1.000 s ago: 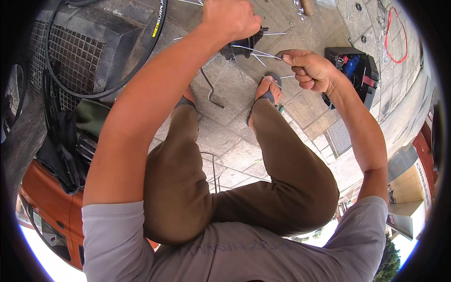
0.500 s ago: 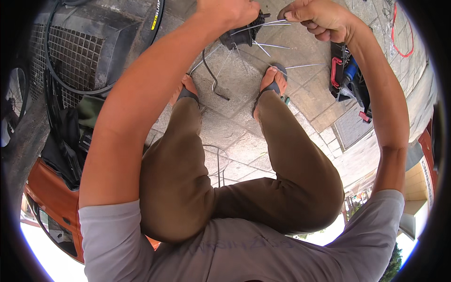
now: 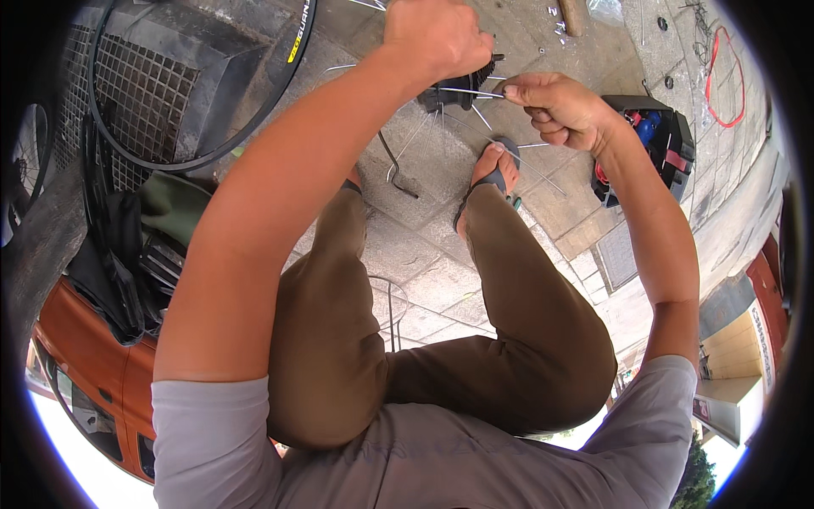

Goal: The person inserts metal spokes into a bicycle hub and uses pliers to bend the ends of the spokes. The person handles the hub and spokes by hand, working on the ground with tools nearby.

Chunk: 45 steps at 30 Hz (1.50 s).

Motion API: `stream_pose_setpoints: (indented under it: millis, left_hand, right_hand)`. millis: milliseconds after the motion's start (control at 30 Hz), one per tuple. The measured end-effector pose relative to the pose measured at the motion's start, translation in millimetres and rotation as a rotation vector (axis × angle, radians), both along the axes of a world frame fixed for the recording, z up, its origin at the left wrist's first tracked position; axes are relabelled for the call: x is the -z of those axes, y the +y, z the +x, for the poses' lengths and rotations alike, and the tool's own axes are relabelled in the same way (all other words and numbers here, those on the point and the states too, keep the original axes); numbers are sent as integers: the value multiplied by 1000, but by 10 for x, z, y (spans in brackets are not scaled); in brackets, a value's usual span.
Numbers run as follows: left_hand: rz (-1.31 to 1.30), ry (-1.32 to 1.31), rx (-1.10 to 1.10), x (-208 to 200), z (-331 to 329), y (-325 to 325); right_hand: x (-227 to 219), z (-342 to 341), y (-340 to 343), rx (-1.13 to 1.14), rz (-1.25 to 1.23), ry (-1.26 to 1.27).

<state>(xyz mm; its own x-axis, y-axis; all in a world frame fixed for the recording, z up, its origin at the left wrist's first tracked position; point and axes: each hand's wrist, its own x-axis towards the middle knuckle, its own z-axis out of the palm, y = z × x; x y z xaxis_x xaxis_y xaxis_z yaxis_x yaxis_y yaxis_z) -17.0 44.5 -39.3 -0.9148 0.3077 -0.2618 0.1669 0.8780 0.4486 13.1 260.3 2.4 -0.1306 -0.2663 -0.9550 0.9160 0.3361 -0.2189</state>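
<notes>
Black hub [image 3: 455, 99] between the hands [image 3: 561, 109]

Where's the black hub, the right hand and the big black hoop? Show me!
Black hub [image 3: 456, 100]: head view, on its dark body.
Right hand [image 3: 561, 110]: head view, on its middle.
Big black hoop [image 3: 295, 49]: head view, on its yellow patch.

Black rim [image 3: 278, 87]: yellow and white lettering. Shirt [image 3: 475, 479]: faint dark lettering, too blurred to read. Wall sign [image 3: 761, 339], far right: dark lettering, illegible.
</notes>
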Motion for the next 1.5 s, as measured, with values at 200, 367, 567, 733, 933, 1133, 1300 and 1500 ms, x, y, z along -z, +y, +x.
stream_pose_setpoints:
  millis: [200,367,567,733,933,1133,1300,1500]
  left_hand:
    - [-28,-115,23,-42,-19,-8]
    - [25,-96,10,-85,-29,-39]
    - [38,-46,-6,-12,-13,-15]
    - [102,147,22,80,34,-34]
    - [372,633,64,179,46,-235]
    - [305,391,58,-129,651,-1172]
    - [251,270,143,-18,978,-1267]
    - [191,260,178,-7,1018,-1578]
  right_hand:
    - [23,-231,-417,-257,77,200]
    - [-16,181,33,-114,194,456]
    - [39,496,116,135,227,413]
    - [127,530,54,-24,238,735]
    - [246,411,-337,-367,119,1137]
    - [199,419,-324,-547,142,1432]
    - [204,453,-353,-464,172,1264]
    - [140,438,-406,-489,179,1205]
